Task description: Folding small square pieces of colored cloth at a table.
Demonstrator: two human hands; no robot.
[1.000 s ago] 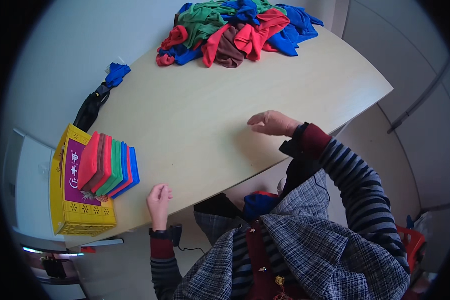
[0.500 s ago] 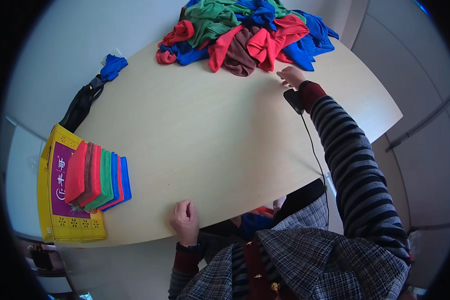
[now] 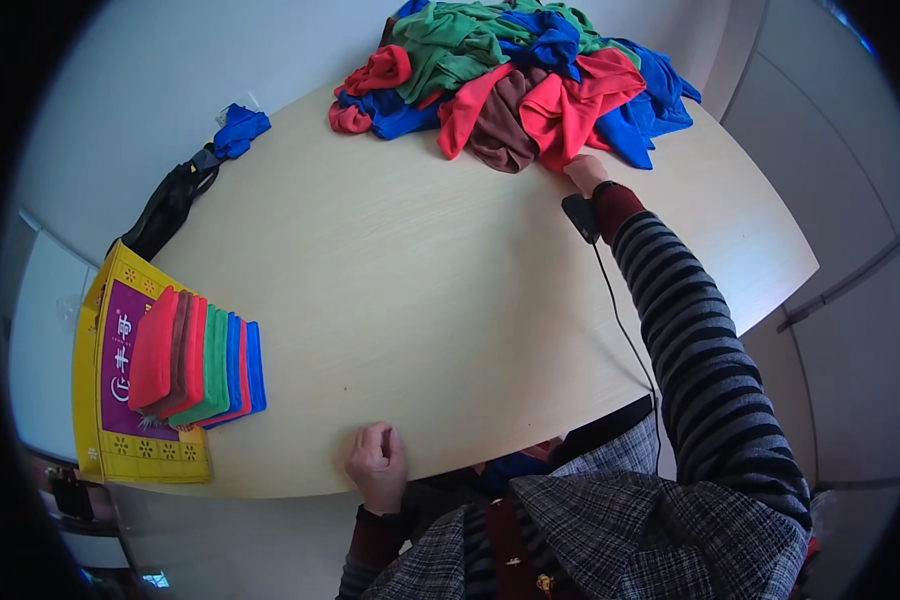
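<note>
At the far side of the table, a heap of crumpled cloths holds a red cloth [image 3: 570, 105], a brown cloth [image 3: 507, 120], a green cloth [image 3: 450, 45] and a blue cloth [image 3: 660, 90], among several others. My right hand [image 3: 586, 172] is stretched out to the heap's front, its fingers closed on the lower end of the red cloth; the fingertips are partly hidden. By the near table edge my left hand [image 3: 378, 465] rests as a loose fist, with nothing seen in it. Folded red, brown, green and blue cloths [image 3: 205, 360] stand in a row at the left.
The folded cloths lean by a yellow and purple box [image 3: 155, 455] at the table's left end. Behind it lie a black bag [image 3: 165, 205] and a blue cloth piece [image 3: 240, 130]. A black device [image 3: 580, 218] at my right wrist trails a cable [image 3: 620, 320] over the table edge.
My right hand has reached the red cloth and its fingers have closed on the cloth's end. The whole view has shifted slightly. My left hand stays a fist by the near edge.
</note>
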